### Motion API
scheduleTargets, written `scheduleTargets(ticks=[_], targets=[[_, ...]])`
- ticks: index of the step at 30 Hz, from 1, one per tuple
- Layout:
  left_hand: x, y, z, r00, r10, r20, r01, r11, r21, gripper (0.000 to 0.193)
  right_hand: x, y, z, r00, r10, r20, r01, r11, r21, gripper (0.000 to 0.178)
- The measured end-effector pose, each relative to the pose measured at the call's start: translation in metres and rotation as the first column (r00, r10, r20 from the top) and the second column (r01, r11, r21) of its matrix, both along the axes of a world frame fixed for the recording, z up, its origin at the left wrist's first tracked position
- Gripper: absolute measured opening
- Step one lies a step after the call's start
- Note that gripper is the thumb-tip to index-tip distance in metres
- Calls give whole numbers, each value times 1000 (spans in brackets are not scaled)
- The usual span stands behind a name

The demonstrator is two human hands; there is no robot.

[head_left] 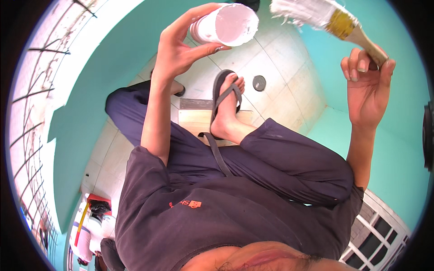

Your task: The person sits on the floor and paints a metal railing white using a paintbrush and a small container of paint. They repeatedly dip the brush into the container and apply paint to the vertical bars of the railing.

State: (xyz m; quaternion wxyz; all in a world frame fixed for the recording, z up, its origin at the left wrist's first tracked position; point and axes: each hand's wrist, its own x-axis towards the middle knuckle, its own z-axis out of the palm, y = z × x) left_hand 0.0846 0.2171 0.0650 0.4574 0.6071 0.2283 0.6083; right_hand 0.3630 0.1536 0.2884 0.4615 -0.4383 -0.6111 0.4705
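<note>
A white cup (236,26) is tilted so that its round mouth and white inside show. My left hand (177,50) wraps round its side, thumb below and fingers above. To the right, my right hand (367,83) pinches the wooden handle of a paintbrush (342,26) between thumb and fingers. The brush has a yellowish ferrule, and thick white paint coats its bristles. Its bristle end points toward the cup, with a gap between the two.
Turquoise walls (398,40) rise beside me. One sandalled foot (228,101) rests on a wooden board (194,116) over the tiled floor (285,90), near a round dark drain cover (259,83). At left is a metal grille (31,122); a white lattice frame (375,226) stands lower right.
</note>
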Motion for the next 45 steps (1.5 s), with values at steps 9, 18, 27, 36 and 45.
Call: scheduleTargets(ticks=[9, 18, 27, 36, 45], targets=[[23, -12, -22, 971, -230, -61, 213, 954, -209, 70, 15, -5, -20, 860, 53, 507, -174, 965, 194, 43], [23, -18, -42, 986, -163, -46, 147, 959, -243, 69, 33, 1, -37, 896, -88, 435, -26, 968, 250, 52], [26, -28, -19, 996, -69, 58, 79, 979, -186, 69, 20, 6, -47, 930, -268, 254, 180, 930, 320, 46], [34, -52, -8, 993, 41, 107, -28, 992, -123, 72, 16, 1, -33, 969, -134, 207, 122, 990, 69, 48], [37, -44, -15, 991, -82, 104, 99, 980, -174, 66, 43, -5, -22, 908, -39, 418, -40, 983, 180, 51]])
